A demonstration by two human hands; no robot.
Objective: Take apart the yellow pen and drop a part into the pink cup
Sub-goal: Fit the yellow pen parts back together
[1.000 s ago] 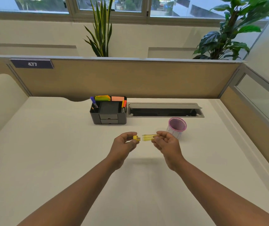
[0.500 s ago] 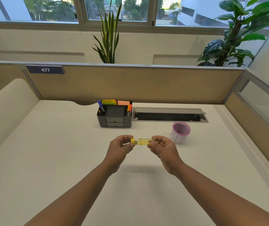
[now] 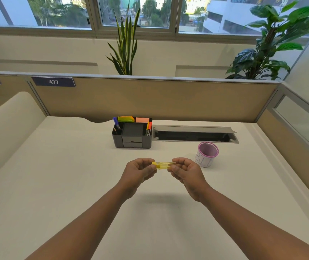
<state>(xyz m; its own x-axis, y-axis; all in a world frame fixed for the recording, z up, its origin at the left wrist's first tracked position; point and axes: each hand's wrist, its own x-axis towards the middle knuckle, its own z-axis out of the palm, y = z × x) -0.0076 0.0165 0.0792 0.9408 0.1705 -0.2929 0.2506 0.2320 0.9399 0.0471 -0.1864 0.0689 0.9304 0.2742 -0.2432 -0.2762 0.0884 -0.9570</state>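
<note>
On the white desk [image 3: 60, 184], a black organiser [image 3: 132, 136] stands at twelve o'clock from the hands and the pink cup [image 3: 207, 154] upright at two o'clock. The left hand [image 3: 138, 172] and right hand [image 3: 186, 172] each pinch one end of the yellow pen [image 3: 164, 165], held level above the desk.

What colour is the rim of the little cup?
Pink, on the small mesh cup with pale sides; the head view shows it.
</note>
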